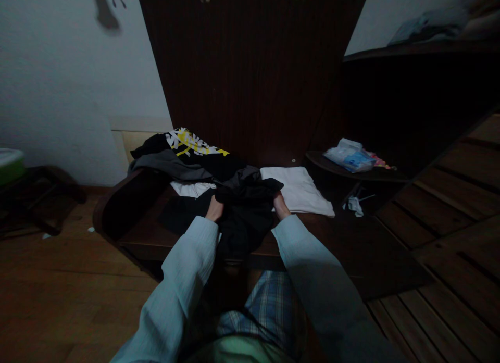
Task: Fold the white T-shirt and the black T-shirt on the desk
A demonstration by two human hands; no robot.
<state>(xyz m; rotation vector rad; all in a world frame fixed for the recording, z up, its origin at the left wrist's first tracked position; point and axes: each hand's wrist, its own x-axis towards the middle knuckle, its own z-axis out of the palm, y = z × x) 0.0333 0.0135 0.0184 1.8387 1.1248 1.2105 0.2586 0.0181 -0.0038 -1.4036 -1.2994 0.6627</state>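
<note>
Clutching a black garment (245, 214) with left hand (214, 209) and right hand (280, 205) — could rumple the white cloth (300, 191) beside the right hand if dragged sideways.

Between the left hand (214, 209) and the right hand (280, 205), a garment (246, 217) reaches the near edge of the desk (144, 235). Clothes (183, 167) lie heaped at the far left; a folded cloth (299, 191) lies on the right. Farther right, a packet (349, 157) sits on a shelf (386, 176). A panel (250, 71) stands behind the desk, a stool (42, 178) well to its left.
</note>
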